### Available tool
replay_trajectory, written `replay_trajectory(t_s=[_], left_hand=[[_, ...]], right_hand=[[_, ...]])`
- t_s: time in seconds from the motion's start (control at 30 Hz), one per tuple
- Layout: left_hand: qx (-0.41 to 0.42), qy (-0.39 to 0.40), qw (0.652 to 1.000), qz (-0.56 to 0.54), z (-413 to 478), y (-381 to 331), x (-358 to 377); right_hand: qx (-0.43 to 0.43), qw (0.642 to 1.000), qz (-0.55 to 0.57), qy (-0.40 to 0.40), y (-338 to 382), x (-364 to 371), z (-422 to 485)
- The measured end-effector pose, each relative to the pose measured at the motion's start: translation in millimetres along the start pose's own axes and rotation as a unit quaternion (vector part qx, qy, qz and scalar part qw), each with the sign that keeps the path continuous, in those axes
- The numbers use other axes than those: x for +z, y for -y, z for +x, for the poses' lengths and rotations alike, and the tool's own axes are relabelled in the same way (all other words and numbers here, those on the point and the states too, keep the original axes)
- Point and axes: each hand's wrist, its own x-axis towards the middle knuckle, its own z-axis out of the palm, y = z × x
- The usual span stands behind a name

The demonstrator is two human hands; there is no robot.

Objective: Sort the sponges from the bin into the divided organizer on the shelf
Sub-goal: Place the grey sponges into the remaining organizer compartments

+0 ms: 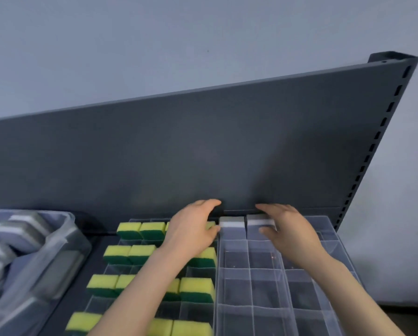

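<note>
A clear bin [65,241] stands at the left on the shelf. In it lie several gray sponges with a white layer [26,223], piled without order.

Just beside the bin is a clear divided organizer [195,309]. Many of its compartments hold yellow-and-green sponges [140,230], which stand upright with the yellow side up, row behind row. Some cells between these rows show only the bare bottom.

A second clear organizer [266,282] touches the first one on its right side. Only its far row holds something: the left gray sponge [232,223] and the right gray sponge [257,221] stand upright in two neighbouring cells, close to the dark back panel [203,146] of the shelf. Each one has a gray top and a pale white band under it.

The left hand [191,231] hovers over the far row of the first organizer. Its fingers are gently curved and hold nothing, and the thumb tip lies just beside the left gray sponge.

The right hand [292,231] reaches over the right gray sponge. The fingers go across its far edge and the thumb is at its near face, so the hand grips the sponge between them.
</note>
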Motion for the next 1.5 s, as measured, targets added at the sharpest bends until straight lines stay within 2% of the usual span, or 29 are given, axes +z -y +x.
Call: replay_trajectory(t_s=[0.17, 0.4, 0.73, 1.0, 1.27, 1.5], left_hand=[[-0.086, -0.054, 0.995, -0.017, -37, 27, -38], [-0.137, -0.053, 0.989, -0.028, -111, 60, -56], [-0.224, -0.038, 0.974, 0.022, -253, 192, -121], [-0.280, -0.050, 0.957, 0.062, -350, 292, -185], [-0.294, -0.077, 0.952, 0.026, -374, 353, -207], [-0.285, -0.104, 0.949, -0.086, -345, 397, -199]], right_hand=[[-0.017, 0.997, 0.050, -0.059, 26, -6, -20], [-0.033, 0.998, 0.047, -0.014, 87, 21, -46], [-0.113, 0.992, 0.019, 0.057, 257, 92, -85], [-0.171, 0.983, 0.022, 0.068, 380, 149, -106], [-0.180, 0.978, 0.036, 0.102, 446, 191, -100], [-0.169, 0.976, 0.053, 0.126, 474, 226, -54]])
